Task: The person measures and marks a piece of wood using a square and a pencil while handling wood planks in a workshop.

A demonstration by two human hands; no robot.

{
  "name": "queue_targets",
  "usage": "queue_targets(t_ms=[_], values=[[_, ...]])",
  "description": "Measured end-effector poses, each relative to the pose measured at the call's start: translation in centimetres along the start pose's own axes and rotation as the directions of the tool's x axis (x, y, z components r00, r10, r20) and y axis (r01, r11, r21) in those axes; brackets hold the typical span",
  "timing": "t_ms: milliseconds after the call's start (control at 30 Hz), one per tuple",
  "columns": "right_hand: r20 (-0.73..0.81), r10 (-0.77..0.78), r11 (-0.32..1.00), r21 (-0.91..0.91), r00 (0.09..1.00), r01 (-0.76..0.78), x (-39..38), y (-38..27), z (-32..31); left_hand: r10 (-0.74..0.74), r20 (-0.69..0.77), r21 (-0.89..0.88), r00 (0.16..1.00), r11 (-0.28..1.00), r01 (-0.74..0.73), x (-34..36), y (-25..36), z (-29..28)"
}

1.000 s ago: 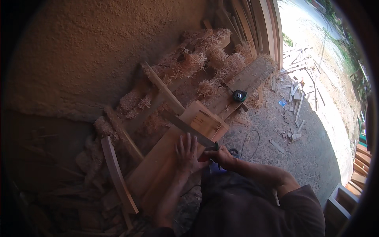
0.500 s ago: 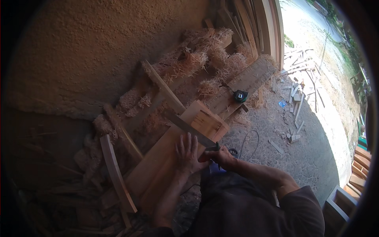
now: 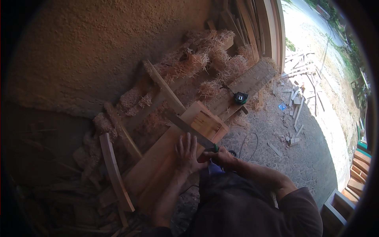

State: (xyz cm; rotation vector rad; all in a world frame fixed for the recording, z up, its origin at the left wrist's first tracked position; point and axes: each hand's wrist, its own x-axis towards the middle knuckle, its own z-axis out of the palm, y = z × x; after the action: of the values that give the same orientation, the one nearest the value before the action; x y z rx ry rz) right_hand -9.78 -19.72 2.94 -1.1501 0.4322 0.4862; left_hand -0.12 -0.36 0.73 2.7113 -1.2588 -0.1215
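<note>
A wide, pale wooden board (image 3: 154,162) lies slanting in front of me. Across it, close to its far end, rests a handsaw (image 3: 193,132) with a dark blade. The saw's handle, partly green, is in the closed fingers of my right hand (image 3: 224,157). Flat on the board beside the blade is my left hand (image 3: 187,152), its fingers stretched out and somewhat spread. Beyond the blade, the board's end has dark slots or marks in it. Whether the saw teeth have cut into the wood I cannot tell.
A tape measure (image 3: 240,97) sits on a rough plank (image 3: 252,81) past the board. Curly wood shavings (image 3: 201,55) cover the frame by the wall (image 3: 98,51). Offcuts (image 3: 294,102) litter the floor at right. A loose batten (image 3: 116,173) leans at left, and a cable (image 3: 256,138) curls on the floor.
My right hand and the saw handle have shifted very slightly along the blade's line. My left hand keeps its place on the board.
</note>
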Motion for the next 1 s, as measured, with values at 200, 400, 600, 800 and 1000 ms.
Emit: queue_targets(t_ms=[200, 400, 600, 800, 1000], values=[[-0.098, -0.141, 0.831, -0.553, 0.985, 0.064, -0.3, 0.0, -5.1, -0.038, 0.059, -0.044, 0.998, 0.998, 0.041, 0.5, 0.4, -1.8], [-0.198, -0.399, 0.850, -0.447, 0.895, 0.279, 0.9, -7.7, -3.3, -0.039, 0.056, -0.054, 0.998, 0.998, 0.042, 0.2, 0.3, -1.6], [0.083, -0.706, 0.462, -0.698, 0.703, 0.546, 5.5, -8.1, -2.6, -0.038, 0.101, -0.108, 0.994, 0.993, 0.049, 0.2, 0.0, -1.8], [0.124, -0.680, 0.496, -0.648, 0.723, 0.578, 8.0, -7.7, -2.4, -0.031, 0.049, -0.195, 0.998, 0.980, 0.040, -0.3, -0.6, -0.1], [0.150, -0.672, 0.470, -0.670, 0.725, 0.574, 9.2, -7.8, -2.6, -0.034, 0.099, -0.184, 0.995, 0.982, 0.052, 0.2, -0.3, -1.8]])
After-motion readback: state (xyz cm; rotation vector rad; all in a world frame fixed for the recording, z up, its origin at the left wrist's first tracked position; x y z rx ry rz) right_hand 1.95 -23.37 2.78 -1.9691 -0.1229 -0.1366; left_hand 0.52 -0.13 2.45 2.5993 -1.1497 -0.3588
